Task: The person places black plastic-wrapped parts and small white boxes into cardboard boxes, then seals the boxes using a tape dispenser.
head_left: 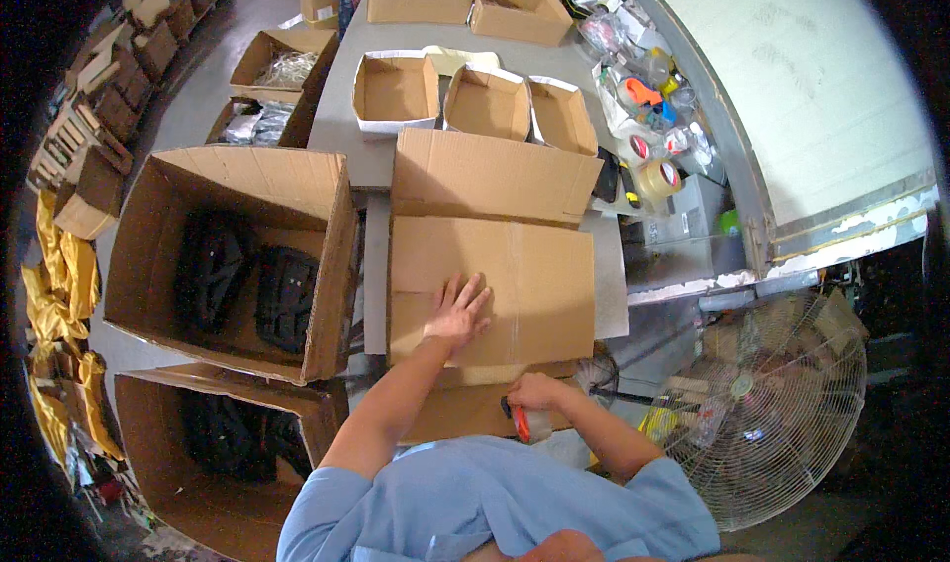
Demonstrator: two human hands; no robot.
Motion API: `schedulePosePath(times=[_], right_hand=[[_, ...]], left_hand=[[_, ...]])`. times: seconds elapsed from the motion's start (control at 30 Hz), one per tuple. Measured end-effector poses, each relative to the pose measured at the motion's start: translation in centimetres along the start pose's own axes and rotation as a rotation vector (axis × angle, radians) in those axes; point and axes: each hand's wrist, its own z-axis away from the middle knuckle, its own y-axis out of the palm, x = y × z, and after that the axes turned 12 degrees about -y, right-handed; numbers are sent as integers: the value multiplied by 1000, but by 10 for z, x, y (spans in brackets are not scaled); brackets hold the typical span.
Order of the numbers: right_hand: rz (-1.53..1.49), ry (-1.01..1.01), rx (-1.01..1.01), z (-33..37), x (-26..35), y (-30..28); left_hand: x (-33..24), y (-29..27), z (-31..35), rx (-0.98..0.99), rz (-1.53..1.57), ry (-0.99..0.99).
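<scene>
A brown cardboard box (pixel 549 280) lies on the table in front of me, its far flap (pixel 495 176) standing out toward the back and its near flap (pixel 435 419) hanging on my side. My left hand (pixel 458 312) rests on the box's top panel, fingers spread. A faint, shiny line runs down the panel just right of it. At the near edge, my right hand (pixel 537 392) is closed around a tape dispenser (pixel 521 423) with red and black parts and a clear roll. Its fingers are partly hidden from above.
Two deep cartons (pixel 332 295) (pixel 297 404) with black items stand at my left. Three small open boxes (pixel 396 122) line the table behind. Tape rolls (pixel 658 178) and clutter lie back right. A large caged fan (pixel 762 404) stands at my right.
</scene>
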Motion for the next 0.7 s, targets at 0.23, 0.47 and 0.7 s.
schedulePosePath(times=[0.23,0.47,0.7], right_hand=[[-674,-48,-274,38,-41,-9],[76,-158,-1087,33,-31,-75],[652,20,-666,-70,-32,-37]], left_hand=[[2,-2,-11,-77,-68,2],[-62,32,8,-5,-78,295],[-93,63,28,-81,-378,164]])
